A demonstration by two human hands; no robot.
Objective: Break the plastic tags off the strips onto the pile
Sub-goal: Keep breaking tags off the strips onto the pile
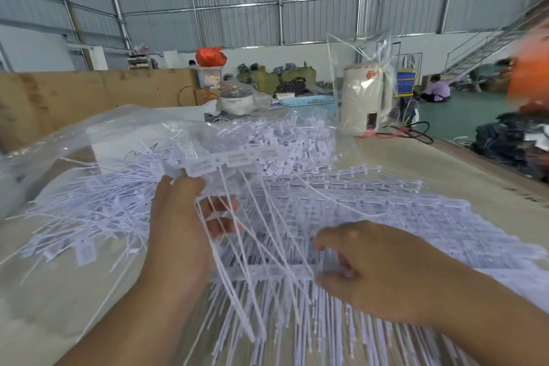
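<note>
Bare table open at lower left; loose tag pile blocks mid-left; stacked strips fill centre and right; clear bag walls upper left; kettle and pot crowd far edge, upper centre.

Print on the tags, kettle sticker and blue sign is too blurred to read.

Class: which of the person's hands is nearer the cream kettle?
Right. The right hand lies below the cream kettle; the left hand lies farther off, toward the left.
</note>
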